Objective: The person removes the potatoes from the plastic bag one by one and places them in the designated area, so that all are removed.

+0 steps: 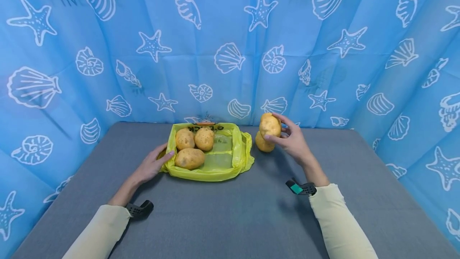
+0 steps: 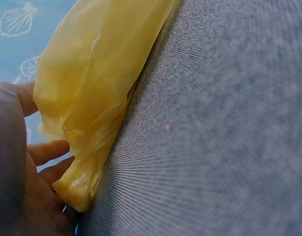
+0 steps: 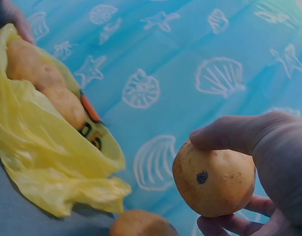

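My right hand (image 1: 292, 141) pinches a potato (image 1: 270, 125) between thumb and fingers, raised above the table. A dark spot marks the held potato's skin in the right wrist view. Beneath it, partly hidden, another potato (image 1: 264, 143) lies on the table. To the left is a yellow-green plastic bag (image 1: 206, 176), its mouth spread wide in a rough rectangle. Inside on the left are three potatoes (image 1: 189, 158), one in front of the other two. My left hand (image 1: 151, 167) rests against the bag's left side, with its fingers fairly straight at the plastic (image 2: 92, 93).
A grey cloth covers the table (image 1: 215, 219). Behind it and along both sides hangs a blue curtain (image 1: 230, 87) with white shells and starfish. The bag's loose gathered end (image 1: 248, 153) sticks out toward the potato on the table.
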Tool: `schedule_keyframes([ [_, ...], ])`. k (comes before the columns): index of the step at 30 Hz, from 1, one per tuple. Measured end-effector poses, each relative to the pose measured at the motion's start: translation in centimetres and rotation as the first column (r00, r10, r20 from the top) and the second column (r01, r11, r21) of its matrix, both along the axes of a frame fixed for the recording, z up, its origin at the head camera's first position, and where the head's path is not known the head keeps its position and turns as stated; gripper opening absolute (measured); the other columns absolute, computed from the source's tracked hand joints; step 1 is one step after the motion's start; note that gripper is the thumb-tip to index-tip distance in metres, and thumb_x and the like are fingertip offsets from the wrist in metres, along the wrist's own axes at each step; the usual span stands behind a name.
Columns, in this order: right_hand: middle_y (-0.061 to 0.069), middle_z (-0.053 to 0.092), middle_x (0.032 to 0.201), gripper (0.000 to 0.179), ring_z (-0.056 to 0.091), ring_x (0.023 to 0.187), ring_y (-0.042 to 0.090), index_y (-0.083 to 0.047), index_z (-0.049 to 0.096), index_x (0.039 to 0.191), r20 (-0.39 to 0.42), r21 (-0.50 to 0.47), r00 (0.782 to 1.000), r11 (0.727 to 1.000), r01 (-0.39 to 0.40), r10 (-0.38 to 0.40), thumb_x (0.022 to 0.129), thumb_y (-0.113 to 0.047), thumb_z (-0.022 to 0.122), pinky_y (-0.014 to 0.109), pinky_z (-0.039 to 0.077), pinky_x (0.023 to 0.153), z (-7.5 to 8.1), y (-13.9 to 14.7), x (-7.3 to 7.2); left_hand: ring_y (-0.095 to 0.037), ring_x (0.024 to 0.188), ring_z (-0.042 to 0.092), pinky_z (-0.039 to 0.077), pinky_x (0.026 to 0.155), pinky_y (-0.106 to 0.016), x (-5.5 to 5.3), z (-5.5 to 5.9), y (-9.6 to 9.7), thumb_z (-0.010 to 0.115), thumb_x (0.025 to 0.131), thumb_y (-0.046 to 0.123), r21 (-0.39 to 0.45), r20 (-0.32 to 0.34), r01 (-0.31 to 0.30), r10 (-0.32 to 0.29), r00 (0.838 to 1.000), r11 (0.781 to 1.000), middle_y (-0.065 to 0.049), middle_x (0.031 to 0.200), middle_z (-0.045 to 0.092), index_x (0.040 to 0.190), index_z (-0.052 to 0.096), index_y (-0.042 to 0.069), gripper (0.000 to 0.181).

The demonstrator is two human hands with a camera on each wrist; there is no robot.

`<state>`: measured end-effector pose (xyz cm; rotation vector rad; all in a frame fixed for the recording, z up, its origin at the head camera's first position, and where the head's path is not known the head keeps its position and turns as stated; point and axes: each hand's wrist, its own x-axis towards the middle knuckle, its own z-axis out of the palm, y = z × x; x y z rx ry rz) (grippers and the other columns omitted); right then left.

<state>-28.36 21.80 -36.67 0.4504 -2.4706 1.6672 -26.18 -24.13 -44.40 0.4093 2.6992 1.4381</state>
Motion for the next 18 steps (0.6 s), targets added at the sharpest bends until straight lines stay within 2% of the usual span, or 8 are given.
schedule_keyframes([
  [5,0.016,0.033,0.158,0.077,0.047,0.127,0.042,-0.015,0.041,0.157,0.012,-0.001,0.999,0.999,0.044,-0.044,0.09,-0.016,0.08,0.032,0.051,0.084,-0.4,1.7,-0.5,-0.051,0.146,0.022,0.018,0.115,-0.069,0.0,-0.1,0.0,0.047,0.108,0.039,-0.007,-0.005,0.001,-0.001,1.0,1.0,-0.033,0.158,0.027,0.158,0.027,-0.004,0.068],
  [11,0.018,0.028,0.162,0.08,0.043,0.132,0.045,-0.014,0.036,0.159,0.066,-0.022,0.996,0.998,0.064,-0.063,0.091,-0.013,0.078,0.023,0.05,0.081,-1.3,3.4,-0.9,-0.051,0.146,0.022,0.018,0.114,-0.07,-0.1,0.1,0.1,0.046,0.108,0.041,-0.02,0.0,-0.002,0.002,1.0,1.0,-0.033,0.158,0.026,0.158,0.027,-0.004,0.069],
  [14,0.018,0.026,0.163,0.08,0.04,0.134,0.045,-0.014,0.034,0.16,0.091,-0.012,0.992,0.997,0.083,-0.081,0.092,-0.014,0.077,0.026,0.049,0.085,-1.8,4.1,-1.1,-0.051,0.146,0.022,0.017,0.115,-0.069,-0.1,0.2,0.1,0.046,0.108,0.042,-0.025,0.009,-0.008,0.008,1.0,1.0,-0.032,0.159,0.026,0.158,0.026,-0.003,0.07],
  [18,0.019,0.022,0.164,0.08,0.035,0.14,0.046,-0.011,0.033,0.16,0.115,0.0,0.988,0.994,0.105,-0.105,0.093,-0.012,0.076,0.044,0.047,0.098,-2.6,4.9,-1.5,-0.05,0.146,0.022,0.017,0.115,-0.069,0.0,0.1,0.0,0.046,0.108,0.041,-0.014,0.011,-0.004,0.004,1.0,1.0,-0.032,0.159,0.026,0.158,0.026,-0.003,0.069],
])
